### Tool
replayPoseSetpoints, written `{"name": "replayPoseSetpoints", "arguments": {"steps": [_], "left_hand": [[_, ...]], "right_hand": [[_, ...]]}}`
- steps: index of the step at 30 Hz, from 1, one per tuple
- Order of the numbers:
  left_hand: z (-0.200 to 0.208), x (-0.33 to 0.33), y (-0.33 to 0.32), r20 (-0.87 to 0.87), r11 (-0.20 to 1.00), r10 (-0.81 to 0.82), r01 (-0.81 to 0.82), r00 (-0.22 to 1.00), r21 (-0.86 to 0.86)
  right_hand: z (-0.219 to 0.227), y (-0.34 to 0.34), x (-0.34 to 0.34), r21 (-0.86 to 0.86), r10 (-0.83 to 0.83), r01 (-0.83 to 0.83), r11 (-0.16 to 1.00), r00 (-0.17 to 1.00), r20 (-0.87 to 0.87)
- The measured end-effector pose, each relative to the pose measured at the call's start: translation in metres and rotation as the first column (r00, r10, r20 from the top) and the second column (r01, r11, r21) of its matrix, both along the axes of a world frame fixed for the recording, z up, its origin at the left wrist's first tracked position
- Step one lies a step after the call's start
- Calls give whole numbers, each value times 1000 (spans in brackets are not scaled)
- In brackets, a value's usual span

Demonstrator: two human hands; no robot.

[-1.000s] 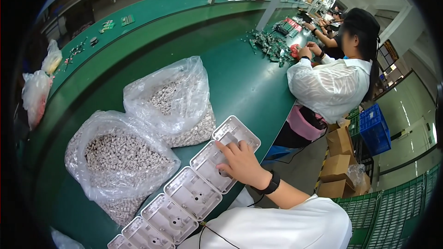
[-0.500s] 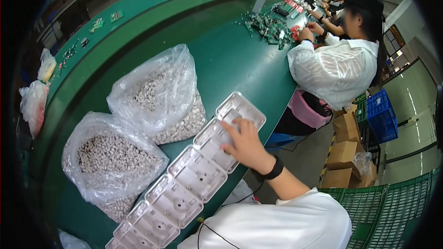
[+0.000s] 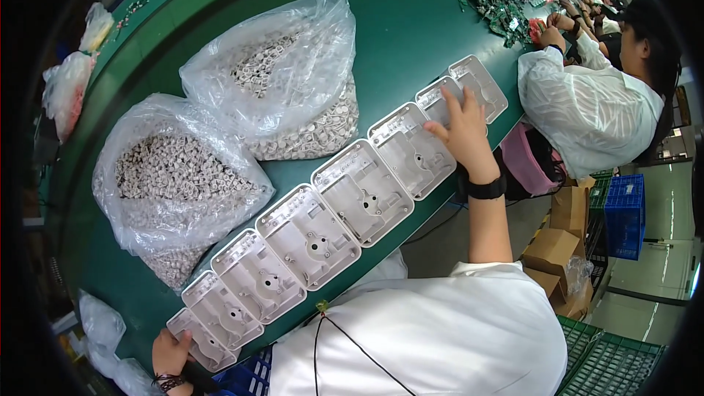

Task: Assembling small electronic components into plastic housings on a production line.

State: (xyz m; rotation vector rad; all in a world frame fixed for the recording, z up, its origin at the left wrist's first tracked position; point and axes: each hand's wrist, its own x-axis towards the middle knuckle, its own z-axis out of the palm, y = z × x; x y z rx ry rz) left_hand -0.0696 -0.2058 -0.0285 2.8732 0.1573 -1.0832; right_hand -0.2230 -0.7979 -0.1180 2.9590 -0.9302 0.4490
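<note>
Several open white plastic housings (image 3: 308,238) stand side by side in a slanting row along the table's near edge. Each shallow shell has posts inside, and most show small dark holes. My right hand (image 3: 467,128) lies over the far right end of the row, fingers spread against the second-to-last housing (image 3: 433,103). Beyond that hand sits the last housing (image 3: 480,88), set a little askew. At the near left end, my left hand (image 3: 172,352) has its fingers bent over the rim of the end housing (image 3: 202,341); part of this hand is hidden.
Two clear plastic bags (image 3: 271,121) (image 3: 147,227) full of small pale ring-shaped parts stand behind the row on the green table (image 3: 411,37). A co-worker (image 3: 579,103) sits at the right near a pile of green circuit boards (image 3: 499,11). Cardboard boxes (image 3: 550,249) and a blue crate (image 3: 623,216) stand at the right.
The view has shifted, so the row appears higher and its near left end shows. My left hand has come into view there. My right hand remains at the far end, fingers still spread.
</note>
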Motion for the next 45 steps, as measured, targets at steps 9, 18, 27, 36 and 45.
{"name": "replayPoseSetpoints", "arguments": {"steps": [9, 18, 27, 36, 45], "left_hand": [[-31, 0, 46, 235, 948, -255, 290, 938, -132], [-8, 3, 9, 145, 957, -73, 110, 987, -268], [-7, -3, 17, -6, 921, 238, -228, 971, -315], [-2, -12, -1, 148, 965, 70, -29, 986, -259], [-5, -16, 6, 170, 973, 41, 0, 985, -233]], "right_hand": [[12, -2, 7, 97, 55, -46, 994, 994, -93], [12, -135, 90, 218, -48, 65, 974, 996, -81], [22, -141, 218, 355, -199, 229, 906, 973, -120], [5, -193, 219, 131, -190, 188, 973, 982, 2], [102, 104, 62, 611, 456, -393, 688, 888, 58]]}}
